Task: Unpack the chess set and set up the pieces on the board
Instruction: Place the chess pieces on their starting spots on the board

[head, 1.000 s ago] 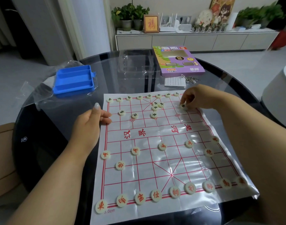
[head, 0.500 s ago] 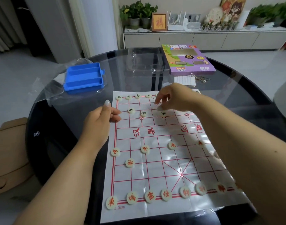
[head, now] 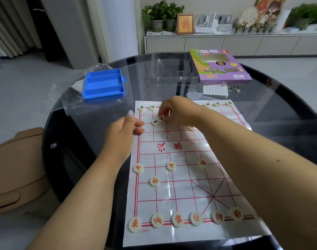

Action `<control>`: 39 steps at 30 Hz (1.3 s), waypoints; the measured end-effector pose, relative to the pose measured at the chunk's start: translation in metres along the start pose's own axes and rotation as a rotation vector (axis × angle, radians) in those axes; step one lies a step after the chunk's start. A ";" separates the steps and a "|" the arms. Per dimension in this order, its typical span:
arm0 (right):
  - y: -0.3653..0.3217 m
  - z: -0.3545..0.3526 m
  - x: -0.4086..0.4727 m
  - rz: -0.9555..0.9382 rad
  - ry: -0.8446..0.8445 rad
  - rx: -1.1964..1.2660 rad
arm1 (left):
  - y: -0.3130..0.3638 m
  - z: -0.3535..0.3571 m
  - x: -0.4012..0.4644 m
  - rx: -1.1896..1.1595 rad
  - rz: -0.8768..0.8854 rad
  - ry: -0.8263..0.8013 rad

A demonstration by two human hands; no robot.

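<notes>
Round glass table (head: pixel 262 112), living room

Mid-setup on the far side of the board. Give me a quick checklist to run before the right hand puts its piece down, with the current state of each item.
1. Right hand has a black-marked piece in its grip: ok, fingertips pinch it.
2. Landing spot free: not ok, another black-marked piece sits right against it.
3. Board sheet held steady: ok, left hand rests on its left edge.
4. Red back row lined up along the near edge: ok for the six visible; the rest is behind the right arm.
5. Blue tray emptied: ok, no pieces show in it.
6. Far row complete: cannot tell, the right hand covers its middle.
</notes>
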State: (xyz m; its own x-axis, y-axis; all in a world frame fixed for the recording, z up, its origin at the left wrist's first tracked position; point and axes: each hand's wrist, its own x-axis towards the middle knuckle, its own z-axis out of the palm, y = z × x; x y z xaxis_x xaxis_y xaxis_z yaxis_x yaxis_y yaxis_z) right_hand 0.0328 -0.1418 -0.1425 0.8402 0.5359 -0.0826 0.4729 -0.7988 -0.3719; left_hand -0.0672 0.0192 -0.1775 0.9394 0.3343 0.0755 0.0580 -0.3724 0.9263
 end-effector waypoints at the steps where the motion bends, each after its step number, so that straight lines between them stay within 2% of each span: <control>1: -0.002 0.001 0.002 -0.003 0.002 0.011 | 0.000 0.000 0.000 -0.004 -0.004 0.000; 11: -0.016 0.001 -0.001 -0.072 -0.069 0.209 | -0.002 -0.001 0.001 -0.042 -0.007 -0.009; 16: -0.014 0.001 0.004 -0.016 0.020 0.101 | -0.003 -0.002 0.001 -0.056 -0.007 0.001; 24: -0.019 0.005 0.008 -0.049 -0.062 0.032 | -0.004 -0.002 0.002 -0.049 0.020 0.098; 29: -0.017 0.001 0.006 -0.075 -0.089 0.020 | -0.002 -0.001 0.002 -0.057 0.000 0.095; 35: -0.015 -0.006 -0.008 -0.126 0.011 0.023 | -0.001 -0.001 0.000 0.078 -0.008 0.090; 39: -0.017 -0.004 -0.022 -0.180 -0.069 -0.104 | 0.006 -0.002 -0.004 0.129 -0.029 0.065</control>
State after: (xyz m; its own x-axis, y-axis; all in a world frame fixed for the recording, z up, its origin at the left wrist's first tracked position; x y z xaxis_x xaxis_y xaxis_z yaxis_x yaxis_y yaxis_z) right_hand 0.0070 -0.1409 -0.1306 0.7213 0.6871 -0.0874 0.6416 -0.7103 -0.2897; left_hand -0.0719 0.0174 -0.1713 0.9130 0.4006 0.0776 0.1315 -0.4689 0.8734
